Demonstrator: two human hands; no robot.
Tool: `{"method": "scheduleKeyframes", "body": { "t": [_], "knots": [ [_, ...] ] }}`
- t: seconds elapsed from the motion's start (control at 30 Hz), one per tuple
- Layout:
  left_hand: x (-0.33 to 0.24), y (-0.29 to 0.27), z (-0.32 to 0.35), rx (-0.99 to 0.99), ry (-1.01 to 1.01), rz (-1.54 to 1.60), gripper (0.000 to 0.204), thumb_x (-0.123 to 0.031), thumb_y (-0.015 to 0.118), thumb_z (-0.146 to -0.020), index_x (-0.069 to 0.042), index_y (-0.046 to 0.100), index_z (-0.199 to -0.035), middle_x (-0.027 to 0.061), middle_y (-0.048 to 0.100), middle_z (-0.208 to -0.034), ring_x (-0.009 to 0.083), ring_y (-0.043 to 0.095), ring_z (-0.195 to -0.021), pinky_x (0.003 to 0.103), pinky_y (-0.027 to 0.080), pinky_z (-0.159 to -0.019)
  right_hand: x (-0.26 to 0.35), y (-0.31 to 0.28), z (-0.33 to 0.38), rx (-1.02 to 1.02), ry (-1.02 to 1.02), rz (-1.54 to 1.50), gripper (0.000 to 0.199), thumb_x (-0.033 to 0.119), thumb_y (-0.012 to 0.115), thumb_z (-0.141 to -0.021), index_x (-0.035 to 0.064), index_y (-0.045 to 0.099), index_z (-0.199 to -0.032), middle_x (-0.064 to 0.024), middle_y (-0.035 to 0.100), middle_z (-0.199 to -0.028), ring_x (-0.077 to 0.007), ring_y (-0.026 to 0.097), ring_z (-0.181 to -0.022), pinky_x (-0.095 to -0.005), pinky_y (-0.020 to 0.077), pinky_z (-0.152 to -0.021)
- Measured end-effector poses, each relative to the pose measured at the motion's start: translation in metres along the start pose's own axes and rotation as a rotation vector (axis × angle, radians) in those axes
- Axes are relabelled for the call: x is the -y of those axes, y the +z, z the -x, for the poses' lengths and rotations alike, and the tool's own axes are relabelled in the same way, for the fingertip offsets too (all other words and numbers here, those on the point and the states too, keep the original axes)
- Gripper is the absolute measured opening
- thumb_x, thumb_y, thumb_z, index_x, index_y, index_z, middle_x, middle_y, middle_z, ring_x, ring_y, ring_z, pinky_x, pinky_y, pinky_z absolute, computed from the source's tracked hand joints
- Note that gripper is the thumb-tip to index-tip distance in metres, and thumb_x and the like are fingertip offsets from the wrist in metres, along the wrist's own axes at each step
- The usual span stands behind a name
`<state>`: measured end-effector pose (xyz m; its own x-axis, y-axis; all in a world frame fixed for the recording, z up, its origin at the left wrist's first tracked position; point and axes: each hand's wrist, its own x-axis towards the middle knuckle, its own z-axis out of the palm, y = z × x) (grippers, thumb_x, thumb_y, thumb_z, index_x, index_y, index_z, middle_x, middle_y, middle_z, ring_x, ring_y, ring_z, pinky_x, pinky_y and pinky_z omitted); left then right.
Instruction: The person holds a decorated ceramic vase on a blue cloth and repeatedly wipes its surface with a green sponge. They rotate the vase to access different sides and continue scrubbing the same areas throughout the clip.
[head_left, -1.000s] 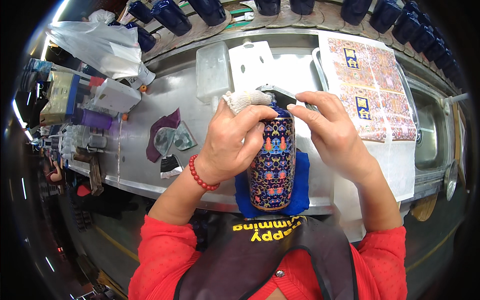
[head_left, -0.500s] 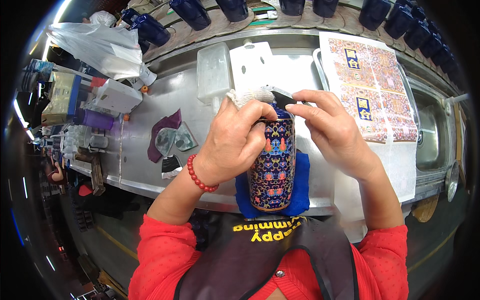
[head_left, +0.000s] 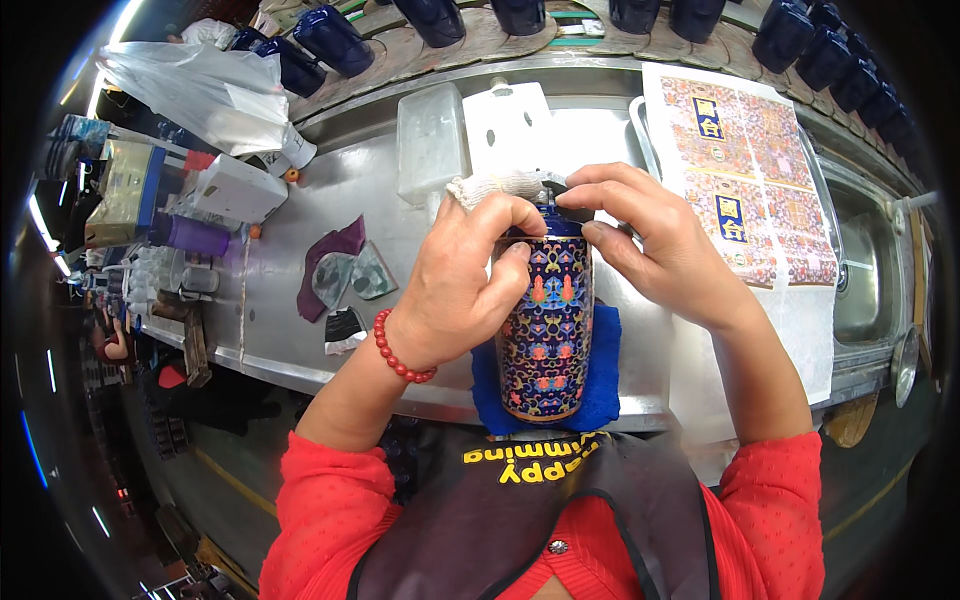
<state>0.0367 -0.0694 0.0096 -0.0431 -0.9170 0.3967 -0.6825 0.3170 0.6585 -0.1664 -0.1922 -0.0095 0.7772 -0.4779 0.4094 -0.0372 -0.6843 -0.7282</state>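
A dark blue ceramic bottle (head_left: 545,330), covered in a colourful floral pattern, lies on a blue cloth (head_left: 604,375) with its neck pointing away from me. My left hand (head_left: 460,270), with a red bead bracelet (head_left: 388,350) at the wrist, grips the bottle's shoulder between thumb and fingers. A white knitted cloth (head_left: 490,190) shows just beyond those fingers. My right hand (head_left: 665,245) pinches a small, thin dark piece (head_left: 552,187) beside the neck; its exact kind is unclear. The right thumb is close to the bottle's shoulder.
Sheets of printed floral decals (head_left: 750,180) lie at the right, near a metal sink (head_left: 868,270). Beyond my hands are a clear plastic tub (head_left: 430,145) and a white block (head_left: 505,130). Purple and green scraps (head_left: 335,270) lie at left. Blue bottles (head_left: 430,20) line a slatted conveyor.
The right hand and its thin dark piece have shifted left, closer to the bottle's neck. My left hand keeps its grip. On the conveyor, the blue bottles have moved to the right.
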Motion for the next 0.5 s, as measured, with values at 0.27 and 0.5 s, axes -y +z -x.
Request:
{"method": "scheduleKeyframes", "body": {
  "t": [0.27,0.5],
  "knots": [
    [0.0,-0.001,0.003,0.035,0.003,0.011,0.017,0.001,0.058,-0.086,-0.003,0.064,-0.102,0.0129,0.064,-0.094,0.0294,0.058,-0.087,0.04,0.047,-0.083,0.0,-0.001,-0.011,0.05,0.098,-0.086,0.019,0.008,0.07,-0.088,0.0008,0.066,-0.104,-0.0125,0.066,-0.111,-0.0255,0.065,-0.107,-0.0359,0.0509,-0.094],
    [0.001,0.001,0.007,0.02,-0.034,0.073,0.017,0.002,0.058,-0.086,-0.003,0.064,-0.101,0.0124,0.063,-0.094,0.0295,0.058,-0.089,0.04,0.047,-0.084,0.002,0.002,-0.016,0.061,0.178,-0.079,0.018,0.013,0.073,-0.086,0.0019,0.065,-0.097,-0.0124,0.063,-0.104,-0.027,0.063,-0.102,-0.0364,0.0492,-0.094]
  ]
}}
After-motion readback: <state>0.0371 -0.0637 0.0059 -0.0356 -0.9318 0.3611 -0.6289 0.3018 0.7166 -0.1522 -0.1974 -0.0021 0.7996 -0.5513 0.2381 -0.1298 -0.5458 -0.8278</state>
